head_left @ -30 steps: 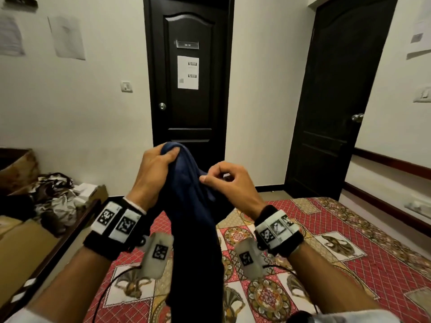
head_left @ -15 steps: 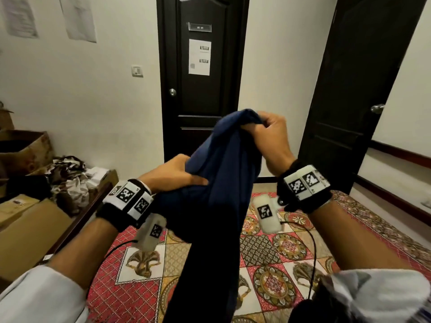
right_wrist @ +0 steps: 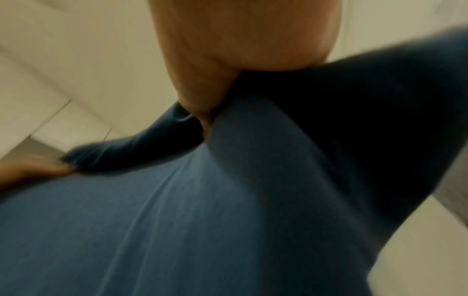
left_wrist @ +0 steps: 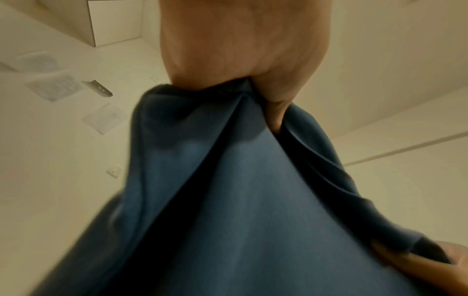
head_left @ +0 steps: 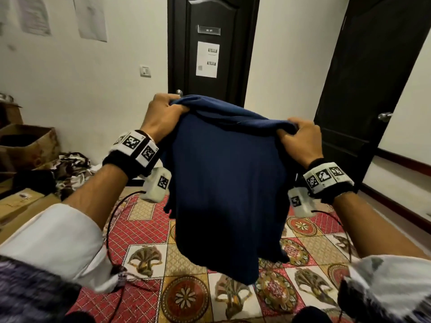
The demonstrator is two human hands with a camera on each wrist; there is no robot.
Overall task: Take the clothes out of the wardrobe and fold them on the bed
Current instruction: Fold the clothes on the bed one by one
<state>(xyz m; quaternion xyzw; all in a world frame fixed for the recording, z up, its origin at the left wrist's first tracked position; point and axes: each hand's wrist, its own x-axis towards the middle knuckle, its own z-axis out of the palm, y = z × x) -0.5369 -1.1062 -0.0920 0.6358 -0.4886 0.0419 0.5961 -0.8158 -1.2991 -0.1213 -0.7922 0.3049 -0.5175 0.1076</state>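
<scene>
**Navy cloth stretched between my two hands above the bed**

Navy blue fabric is filling the middle of my view: I am holding a dark blue garment (head_left: 229,183) up in the air over the bed (head_left: 149,241), which is lying under a red and gold patterned cover. My left hand (head_left: 161,117) is gripping the garment's top edge at its left corner, fingers curled over the bunched cloth. My right hand (head_left: 299,138) is clutching the top edge at the other corner in the same way, sitting a little lower than the left, so the upper edge is sloping down toward the right. Between my hands the cloth is hanging spread out, and its lower hem is dangling clear of the bed cover, not touching it.

From the left wrist camera, my left hand (left_wrist: 243,50) is pinching a gathered fold of the garment (left_wrist: 228,200), with creases fanning down from the grip. The right wrist camera is giving a blurred look at my right hand (right_wrist: 243,40) closing on the same cloth (right_wrist: 202,210).

Beyond the garment, a dark door (head_left: 213,50) is standing shut with a white sheet of paper (head_left: 207,59) stuck on it. A second dark door (head_left: 373,78) is standing to the right of the garment. To the left of the bed, cardboard boxes (head_left: 25,145) and a heap of crumpled cloth (head_left: 72,169) are lying by the wall.
</scene>
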